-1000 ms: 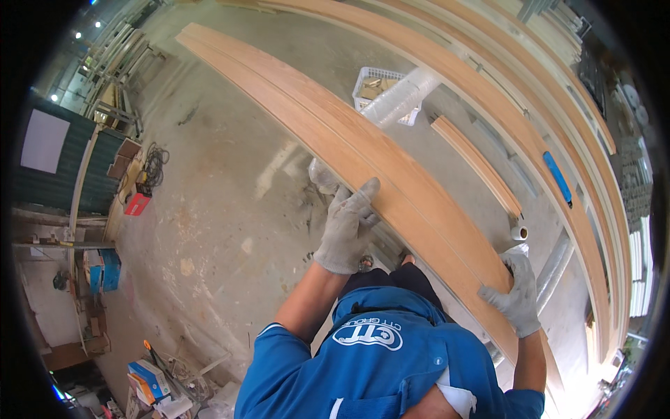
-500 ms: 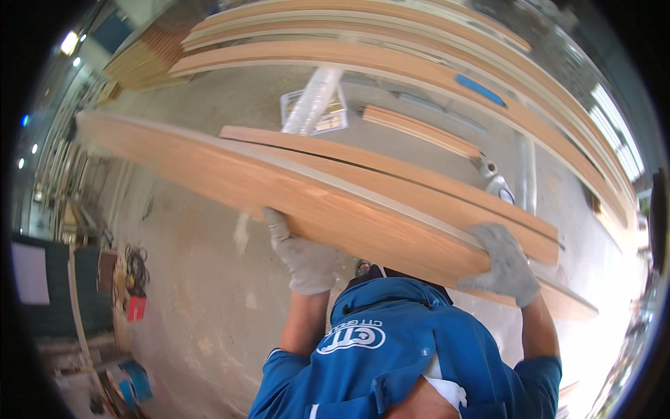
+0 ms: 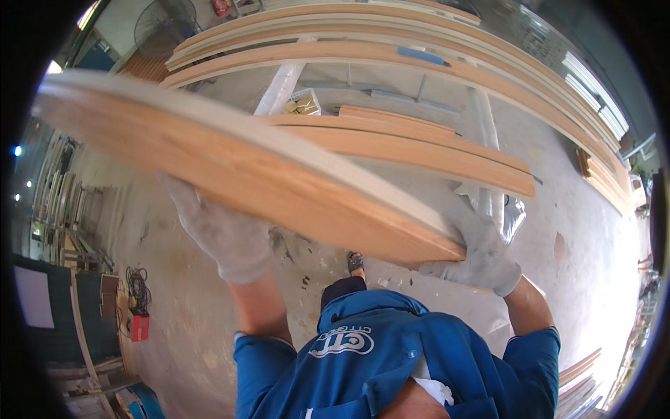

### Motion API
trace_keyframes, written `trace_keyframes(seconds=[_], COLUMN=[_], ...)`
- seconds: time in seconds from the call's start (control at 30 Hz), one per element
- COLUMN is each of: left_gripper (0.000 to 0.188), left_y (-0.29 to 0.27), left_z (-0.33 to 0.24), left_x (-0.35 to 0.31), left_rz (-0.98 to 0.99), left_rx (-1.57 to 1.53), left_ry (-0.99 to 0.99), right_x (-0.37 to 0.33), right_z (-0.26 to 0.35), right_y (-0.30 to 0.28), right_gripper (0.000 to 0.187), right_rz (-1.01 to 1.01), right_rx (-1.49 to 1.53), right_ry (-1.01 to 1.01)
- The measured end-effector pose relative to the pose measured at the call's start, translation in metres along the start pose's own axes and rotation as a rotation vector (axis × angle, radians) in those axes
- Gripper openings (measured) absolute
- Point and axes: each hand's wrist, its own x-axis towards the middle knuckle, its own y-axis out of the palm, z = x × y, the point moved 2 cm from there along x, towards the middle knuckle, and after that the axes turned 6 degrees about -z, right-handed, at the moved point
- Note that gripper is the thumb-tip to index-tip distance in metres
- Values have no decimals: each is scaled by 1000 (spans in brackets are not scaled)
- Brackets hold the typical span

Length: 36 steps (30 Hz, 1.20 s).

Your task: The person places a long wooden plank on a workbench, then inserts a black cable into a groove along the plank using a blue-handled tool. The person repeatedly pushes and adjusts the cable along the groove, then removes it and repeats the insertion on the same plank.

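Note:
A long wood-coloured plank [image 3: 279, 195] with a pale edge slants across the view, raised above the floor. My left hand [image 3: 227, 234], in a grey glove, is closed on its lower side left of the middle. My right hand [image 3: 481, 248], gloved alike, grips its right end, the fingers folding under the corner. Beyond the held plank lie other planks [image 3: 433, 155], with a dark line running along them. They rest across bars wrapped in clear plastic [image 3: 486, 126]. The held plank hides their left part.
Long boards [image 3: 335, 52] stretch across the far side, with a blue object [image 3: 424, 56] on one. A white basket [image 3: 314, 96] holds yellowish pieces. A fan [image 3: 166, 28] stands far left; a red box [image 3: 139, 328] with cables is at the left. More boards [image 3: 600, 178] lie at the right.
The held plank has risen closer to the camera and swung clear of the other planks. My left hand has moved left and up with it; my right hand still grips the right end.

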Motion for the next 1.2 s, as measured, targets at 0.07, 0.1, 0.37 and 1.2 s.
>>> trace_keyframes(seconds=[0.07,0.1,0.37,1.2], left_gripper=[88,87,79,69], left_y=[-8,-9,44,-47], left_z=[-21,-30,-99,168], left_x=[21,31,33,-27], left_rz=[-61,-69,440,618], left_rx=[6,65,-904,-537], left_ry=[285,287,0,-83], right_x=[-14,-22,-43,-10], right_z=[12,18,86,111], right_y=[-18,-29,-90,-103], right_gripper=[78,78,65,51], right_rz=[-40,-92,-759,-1505], right_rx=[24,87,504,701], right_ry=[56,105,128,146])
